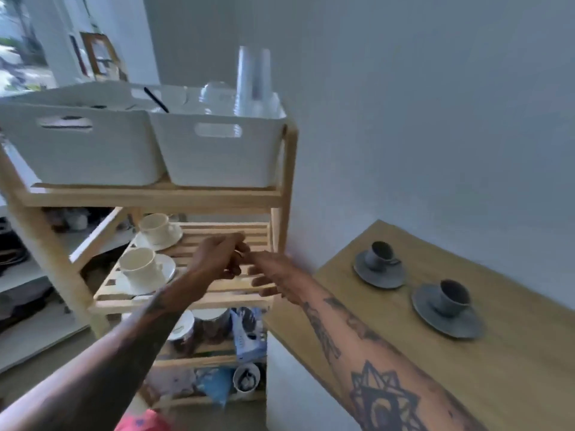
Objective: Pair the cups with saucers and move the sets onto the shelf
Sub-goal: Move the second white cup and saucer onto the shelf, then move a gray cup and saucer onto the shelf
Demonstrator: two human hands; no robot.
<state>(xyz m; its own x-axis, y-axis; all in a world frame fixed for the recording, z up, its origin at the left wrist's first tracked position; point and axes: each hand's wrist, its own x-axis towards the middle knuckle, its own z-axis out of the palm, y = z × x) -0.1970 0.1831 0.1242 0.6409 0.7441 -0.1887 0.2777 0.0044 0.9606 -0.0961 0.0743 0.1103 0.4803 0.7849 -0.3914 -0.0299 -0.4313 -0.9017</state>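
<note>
Two cream ceramic cups on cream saucers [146,270] [158,232] already sit on the left of the slatted wooden shelf [217,293]. Both hands hover over its bare right side: the left hand [222,255] loosely curled, the right hand [273,276] flat with fingers spread, neither holding anything. Two dark grey cups on matching grey saucers [446,309] [379,267] stand paired on the light wooden table [513,384], well apart from the shelf. The next lift likely goes best gripping the saucer's rim from both sides, kept level so the cup stays seated.
</note>
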